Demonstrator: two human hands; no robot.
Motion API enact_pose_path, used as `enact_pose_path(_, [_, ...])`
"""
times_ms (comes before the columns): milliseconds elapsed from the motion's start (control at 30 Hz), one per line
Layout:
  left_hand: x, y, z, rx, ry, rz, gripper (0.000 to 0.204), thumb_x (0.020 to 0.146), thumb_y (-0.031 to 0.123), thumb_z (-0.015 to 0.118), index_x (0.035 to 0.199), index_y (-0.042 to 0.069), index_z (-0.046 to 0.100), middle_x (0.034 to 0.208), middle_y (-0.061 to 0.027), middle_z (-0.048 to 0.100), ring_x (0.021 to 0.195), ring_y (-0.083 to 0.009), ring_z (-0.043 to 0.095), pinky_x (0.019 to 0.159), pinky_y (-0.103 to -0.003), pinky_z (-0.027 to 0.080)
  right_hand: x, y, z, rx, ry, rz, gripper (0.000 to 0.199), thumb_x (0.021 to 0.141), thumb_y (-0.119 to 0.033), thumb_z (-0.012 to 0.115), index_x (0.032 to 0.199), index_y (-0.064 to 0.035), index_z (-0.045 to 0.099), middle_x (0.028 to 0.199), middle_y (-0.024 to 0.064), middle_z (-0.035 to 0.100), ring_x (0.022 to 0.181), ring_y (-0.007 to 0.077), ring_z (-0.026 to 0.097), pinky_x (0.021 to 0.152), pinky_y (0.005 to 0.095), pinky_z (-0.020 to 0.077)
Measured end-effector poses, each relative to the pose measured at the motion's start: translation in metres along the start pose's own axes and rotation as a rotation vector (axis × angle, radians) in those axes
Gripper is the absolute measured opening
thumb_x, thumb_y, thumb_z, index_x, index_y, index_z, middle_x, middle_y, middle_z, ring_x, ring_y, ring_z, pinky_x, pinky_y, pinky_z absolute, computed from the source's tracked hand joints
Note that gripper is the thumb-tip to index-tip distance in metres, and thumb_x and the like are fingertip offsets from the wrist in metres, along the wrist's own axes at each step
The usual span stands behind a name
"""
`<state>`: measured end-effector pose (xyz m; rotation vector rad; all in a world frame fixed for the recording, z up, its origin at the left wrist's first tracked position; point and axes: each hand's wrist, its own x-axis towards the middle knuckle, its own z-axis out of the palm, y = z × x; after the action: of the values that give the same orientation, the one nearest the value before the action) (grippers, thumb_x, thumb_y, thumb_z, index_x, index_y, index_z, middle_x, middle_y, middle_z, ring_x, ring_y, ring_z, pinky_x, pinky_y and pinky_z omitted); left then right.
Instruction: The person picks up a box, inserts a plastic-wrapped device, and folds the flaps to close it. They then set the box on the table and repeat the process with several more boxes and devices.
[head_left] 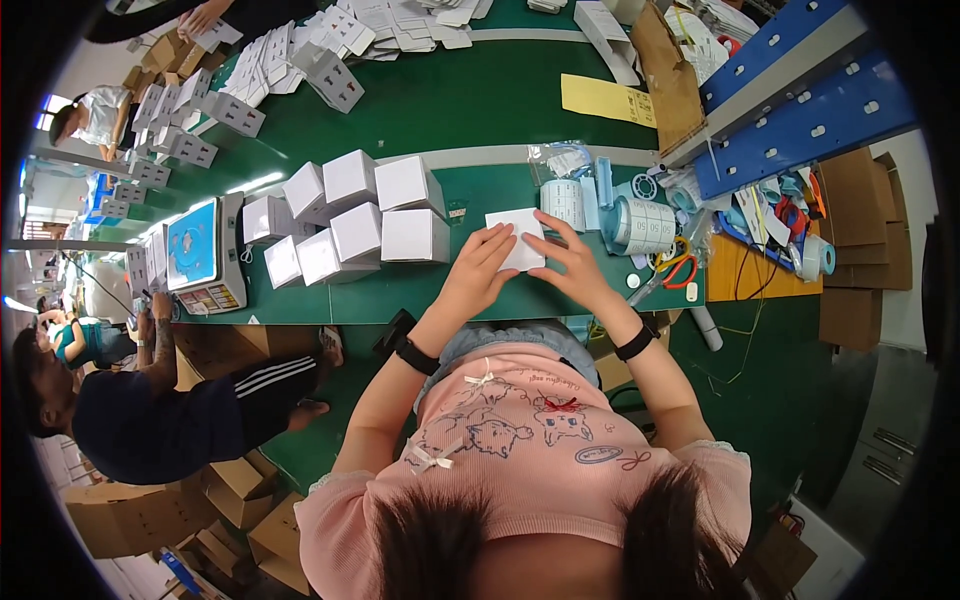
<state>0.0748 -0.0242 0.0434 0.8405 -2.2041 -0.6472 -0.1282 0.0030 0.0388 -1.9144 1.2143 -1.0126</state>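
Note:
A small white box (522, 256) stands on the green table right in front of me, with both my hands on it. My left hand (478, 266) lays its fingers over the left side and top of the box. From the right, my right hand (574, 264) holds the same box, its fingers spread along the edge and top. The palms and the box's lower part are partly hidden. To the left of my hands, several closed white boxes (414, 236) stand in two rows close together.
Rolls of labels (640, 224), orange-handled scissors (680, 268) and a blue shelf rail (790, 120) are on the right. A yellow sheet (608, 98) lies farther back. At left stands a blue-topped machine (194, 246); a person (150, 420) sits beyond it.

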Motion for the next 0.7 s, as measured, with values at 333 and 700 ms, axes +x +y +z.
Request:
enact_pose_path(333, [0.002,0.001,0.012,0.118,0.167,0.064,0.035,0.068,0.006,0.069,0.102,-0.001,0.061,0.115,-0.0132,0.058,0.103,-0.0321,0.054,0.091,-0.044,0.042,0.003,0.002,-0.002,-0.040,0.038,-0.067,0.036,0.078,-0.006,0.064,0.113,-0.0131,0.061,0.134,0.0104,0.043,0.110,0.0265,0.052,0.089,0.0348,0.0459])
enact_pose_path(700, [-0.018,0.004,0.036,0.147,0.221,0.082,0.039,0.070,-0.002,0.064,0.109,-0.002,0.058,0.119,-0.0145,0.056,0.114,-0.0349,0.048,0.093,-0.043,0.041,-0.011,0.009,0.001,-0.038,0.026,-0.173,0.038,0.077,0.002,0.061,0.113,-0.0091,0.061,0.137,0.0172,0.039,0.121,0.0324,0.045,0.096,0.0355,0.0404])
